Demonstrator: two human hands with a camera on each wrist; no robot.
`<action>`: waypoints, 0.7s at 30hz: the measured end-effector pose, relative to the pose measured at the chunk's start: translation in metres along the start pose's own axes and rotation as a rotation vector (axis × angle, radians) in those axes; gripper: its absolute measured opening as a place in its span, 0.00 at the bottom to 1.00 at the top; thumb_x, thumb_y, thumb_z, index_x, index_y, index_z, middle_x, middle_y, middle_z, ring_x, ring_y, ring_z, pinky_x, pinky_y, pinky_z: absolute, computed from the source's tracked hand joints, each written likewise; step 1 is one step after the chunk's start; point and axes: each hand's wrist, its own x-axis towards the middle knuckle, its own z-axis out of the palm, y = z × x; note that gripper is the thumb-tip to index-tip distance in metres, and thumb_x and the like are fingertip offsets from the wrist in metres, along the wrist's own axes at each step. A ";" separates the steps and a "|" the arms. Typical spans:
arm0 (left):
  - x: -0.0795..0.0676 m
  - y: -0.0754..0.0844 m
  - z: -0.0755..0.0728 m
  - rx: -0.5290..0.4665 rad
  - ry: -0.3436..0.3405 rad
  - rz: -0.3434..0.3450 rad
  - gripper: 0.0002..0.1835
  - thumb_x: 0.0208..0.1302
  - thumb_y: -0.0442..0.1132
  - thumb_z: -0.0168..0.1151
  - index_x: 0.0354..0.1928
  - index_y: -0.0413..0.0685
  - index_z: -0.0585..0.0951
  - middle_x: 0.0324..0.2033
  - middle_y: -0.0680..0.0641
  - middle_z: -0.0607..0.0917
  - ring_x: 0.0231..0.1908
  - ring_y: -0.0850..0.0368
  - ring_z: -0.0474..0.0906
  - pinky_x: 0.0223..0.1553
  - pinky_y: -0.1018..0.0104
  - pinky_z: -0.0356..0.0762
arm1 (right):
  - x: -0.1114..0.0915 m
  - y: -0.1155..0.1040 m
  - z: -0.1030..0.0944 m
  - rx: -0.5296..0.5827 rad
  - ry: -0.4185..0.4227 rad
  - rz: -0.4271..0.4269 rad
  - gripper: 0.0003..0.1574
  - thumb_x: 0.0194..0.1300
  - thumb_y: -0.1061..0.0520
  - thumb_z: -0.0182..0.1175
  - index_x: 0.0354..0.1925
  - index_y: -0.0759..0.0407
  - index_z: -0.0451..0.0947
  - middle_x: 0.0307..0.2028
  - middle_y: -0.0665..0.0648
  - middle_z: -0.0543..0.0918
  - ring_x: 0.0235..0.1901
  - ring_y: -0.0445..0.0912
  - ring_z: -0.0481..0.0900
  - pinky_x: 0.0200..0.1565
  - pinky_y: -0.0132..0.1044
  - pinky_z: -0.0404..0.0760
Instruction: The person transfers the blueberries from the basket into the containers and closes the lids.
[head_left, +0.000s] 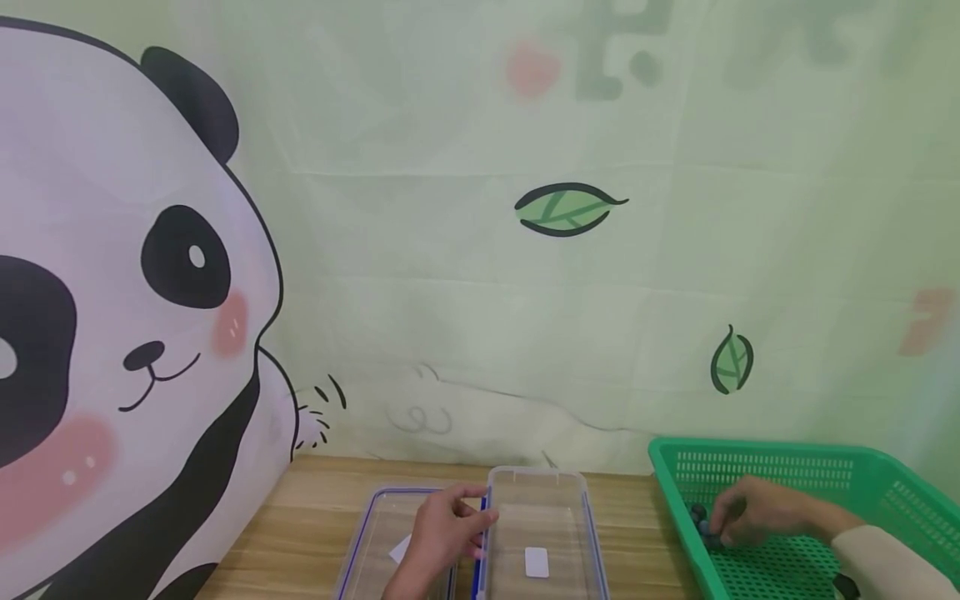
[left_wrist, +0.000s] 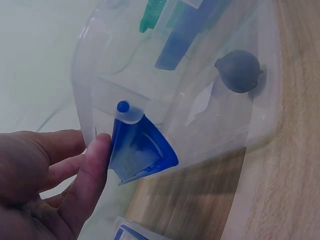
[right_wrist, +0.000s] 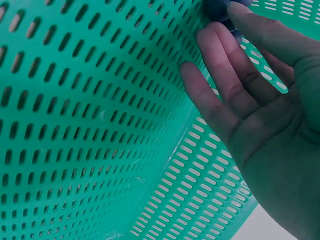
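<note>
My left hand pinches the left rim of a clear plastic container between thumb and fingers, close to a blue side latch. Through the container's clear wall, the left wrist view shows a dark grey round thing with small nubs, low down inside. Reaching into a green basket, my right hand has thumb and fingertips on one of several dark bluish round things against the left wall. My fingers partly hide these in the right wrist view.
A clear lid with a blue seal lies left of the container on the wooden table. The basket stands at the right, with high perforated walls. Behind the table hangs a pale green backdrop with a printed panda.
</note>
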 end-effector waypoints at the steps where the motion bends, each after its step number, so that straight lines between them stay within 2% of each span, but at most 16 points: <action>1: 0.000 0.000 0.000 0.001 0.000 0.001 0.22 0.65 0.28 0.74 0.60 0.32 0.83 0.28 0.44 0.83 0.22 0.57 0.82 0.24 0.61 0.90 | 0.001 0.000 0.000 -0.011 0.003 0.010 0.08 0.65 0.65 0.69 0.43 0.59 0.88 0.38 0.52 0.89 0.37 0.46 0.86 0.36 0.42 0.90; 7: 0.000 0.000 0.000 0.002 0.002 0.008 0.22 0.65 0.28 0.74 0.60 0.31 0.82 0.27 0.45 0.83 0.21 0.58 0.81 0.23 0.61 0.90 | 0.000 -0.021 0.010 -0.047 0.079 0.118 0.05 0.63 0.69 0.69 0.39 0.65 0.86 0.35 0.60 0.87 0.36 0.53 0.84 0.36 0.46 0.89; 11: 0.000 0.000 0.000 -0.001 0.000 0.011 0.22 0.65 0.28 0.75 0.60 0.31 0.83 0.27 0.45 0.83 0.21 0.58 0.81 0.23 0.61 0.90 | 0.000 -0.026 0.012 -0.042 0.084 0.146 0.05 0.63 0.69 0.69 0.39 0.65 0.85 0.34 0.59 0.86 0.35 0.52 0.83 0.35 0.45 0.88; 14: 0.000 0.000 0.000 -0.003 -0.002 0.019 0.22 0.65 0.28 0.75 0.60 0.31 0.83 0.27 0.45 0.83 0.20 0.59 0.81 0.23 0.61 0.90 | 0.001 -0.027 0.012 -0.039 0.087 0.157 0.05 0.63 0.69 0.69 0.39 0.65 0.85 0.33 0.57 0.85 0.35 0.52 0.82 0.35 0.44 0.88; 21: 0.000 -0.001 0.000 -0.002 0.002 0.008 0.22 0.65 0.28 0.75 0.59 0.32 0.83 0.27 0.45 0.83 0.20 0.58 0.81 0.23 0.61 0.90 | 0.002 -0.030 0.006 -0.030 0.104 0.135 0.06 0.65 0.69 0.66 0.42 0.67 0.86 0.36 0.58 0.86 0.35 0.52 0.84 0.37 0.44 0.89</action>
